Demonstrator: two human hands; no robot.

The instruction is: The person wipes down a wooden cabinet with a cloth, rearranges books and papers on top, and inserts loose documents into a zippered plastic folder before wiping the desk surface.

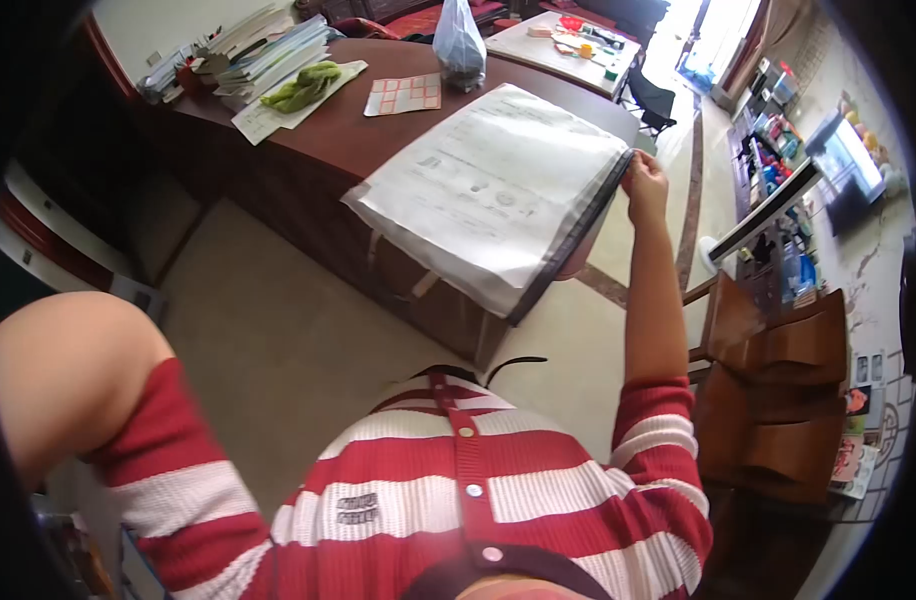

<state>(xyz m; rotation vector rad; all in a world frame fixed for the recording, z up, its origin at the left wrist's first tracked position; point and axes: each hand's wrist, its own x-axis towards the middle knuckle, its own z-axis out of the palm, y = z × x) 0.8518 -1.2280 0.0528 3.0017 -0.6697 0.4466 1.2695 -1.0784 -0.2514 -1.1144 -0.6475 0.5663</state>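
Observation:
A large white printed sheet or flat bag [488, 185] lies over the corner of the dark brown desk [363, 70], its near part hanging past the edge. A dark strip runs along its right side. At the far upper end of that strip, my right hand [646, 182] pinches the corner, fingers closed on it. My left arm is bent at the left edge of the view, and the left hand itself cannot be seen. Behind the sheet stands a grey plastic bag [460, 50], beside a paper with red-framed labels [404, 95].
Stacked papers [268, 60] and a green cloth [303, 88] are on the desk's left part. A white table [568, 50] with small items stands behind. At the right are wooden chairs [793, 400], a black folding chair [650, 100] and a screen [846, 155].

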